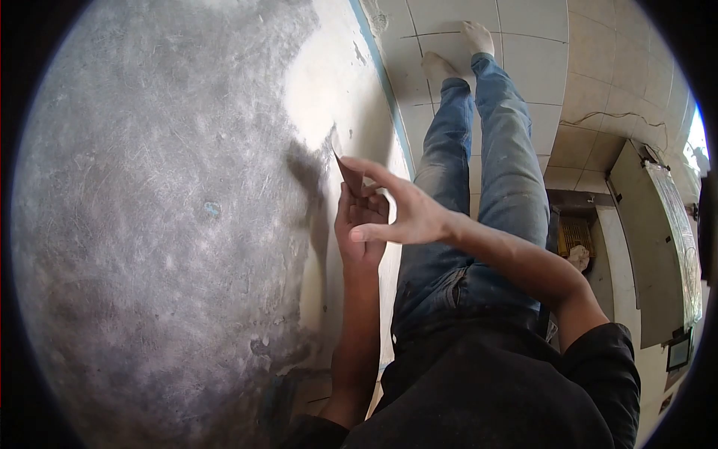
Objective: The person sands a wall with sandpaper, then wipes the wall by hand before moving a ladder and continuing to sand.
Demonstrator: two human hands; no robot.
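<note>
A small brown sheet that looks like sandpaper [351, 178] stands tilted at my left hand's fingertips, beside the grey wall surface [172, 224]. My left hand [362, 228] is palm up, its fingers curled and closed at the sheet's lower part. Reaching across from the right, my right hand [411, 209] has its fingertips at the sheet's upper edge. Its thumb is spread well away from the fingers, so this hand is open. Part of my left hand is hidden behind the right one. The wall is scratched and mottled, with a whitish patch [318, 90] near the hands.
Below me are my jeans-clad legs [493, 150] and bare feet on a tiled floor [527, 71]. A blue strip [381, 67] runs along the wall's edge. At the right stand a cabinet with an open panel [651, 239] and a thin cable [617, 114].
</note>
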